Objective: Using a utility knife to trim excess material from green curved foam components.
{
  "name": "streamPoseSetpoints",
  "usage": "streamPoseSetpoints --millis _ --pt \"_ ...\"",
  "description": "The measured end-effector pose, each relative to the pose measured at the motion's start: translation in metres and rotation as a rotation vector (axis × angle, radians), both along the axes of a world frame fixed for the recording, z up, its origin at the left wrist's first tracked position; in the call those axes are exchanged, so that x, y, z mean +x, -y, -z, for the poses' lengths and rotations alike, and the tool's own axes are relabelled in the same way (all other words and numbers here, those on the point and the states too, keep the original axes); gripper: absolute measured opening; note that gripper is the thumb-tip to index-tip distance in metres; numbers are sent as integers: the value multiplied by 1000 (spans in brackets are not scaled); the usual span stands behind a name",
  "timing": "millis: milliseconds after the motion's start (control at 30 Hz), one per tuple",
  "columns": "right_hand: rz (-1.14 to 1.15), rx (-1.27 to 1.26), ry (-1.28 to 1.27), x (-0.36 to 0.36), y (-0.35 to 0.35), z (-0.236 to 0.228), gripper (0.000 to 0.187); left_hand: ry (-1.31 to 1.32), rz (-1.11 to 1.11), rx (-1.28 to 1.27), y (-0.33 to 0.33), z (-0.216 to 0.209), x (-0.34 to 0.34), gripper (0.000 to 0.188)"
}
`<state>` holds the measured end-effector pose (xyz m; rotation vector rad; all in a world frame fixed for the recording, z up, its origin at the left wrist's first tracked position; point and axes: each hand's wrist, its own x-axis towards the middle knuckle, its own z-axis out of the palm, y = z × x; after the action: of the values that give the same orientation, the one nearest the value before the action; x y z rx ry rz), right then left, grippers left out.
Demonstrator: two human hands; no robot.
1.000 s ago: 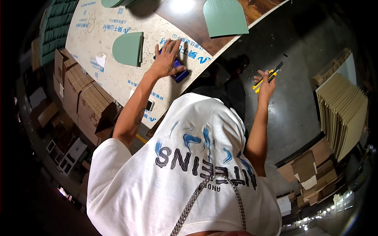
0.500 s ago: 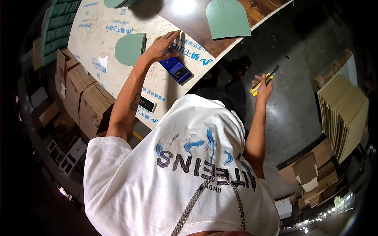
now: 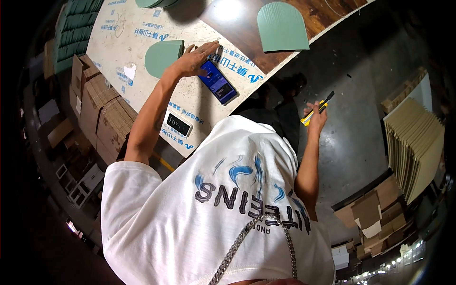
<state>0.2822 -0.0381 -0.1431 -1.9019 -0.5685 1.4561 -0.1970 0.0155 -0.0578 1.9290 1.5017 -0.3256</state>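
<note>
My left hand [image 3: 195, 61] lies over the table, its fingers stretched toward the far right and its thumb by the upper end of a smartphone [image 3: 219, 84] with a lit blue screen. A green panel [image 3: 160, 58] with a rounded end sits just left of that hand, partly behind the wrist. Off the table's right edge, my right hand [image 3: 317, 118] is closed around a yellow-and-black utility knife [image 3: 309, 115]. The knife's dark end points up and away to the right.
A second green rounded panel [image 3: 283, 27] rests at the table's right edge, on a brown wood-grain sheet [image 3: 232, 23]. Nearer me lies a small device with a black screen [image 3: 178, 124]. Cardboard stacks [image 3: 111, 118] stand left, and upright pale sheets [image 3: 412, 147] stand right.
The whole view has shifted a little, so the table and phone appear slightly further right. Both hands keep their poses; the right still grips the utility knife.
</note>
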Motion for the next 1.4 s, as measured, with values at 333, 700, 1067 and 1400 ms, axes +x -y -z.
streamPoseSetpoints --millis 333,700,1067,1400 --pt "7 3 -30 -4 -1 2 27 -77 19 62 11 4 7 114" --pt "177 -34 -146 0 -27 -31 31 328 -339 634 -101 30 98 58" --pt "-583 727 529 -48 -125 -55 41 68 -435 982 -197 87 217 64" --pt "-700 818 882 -23 -129 -25 38 -59 -502 1010 -205 78 233 49"
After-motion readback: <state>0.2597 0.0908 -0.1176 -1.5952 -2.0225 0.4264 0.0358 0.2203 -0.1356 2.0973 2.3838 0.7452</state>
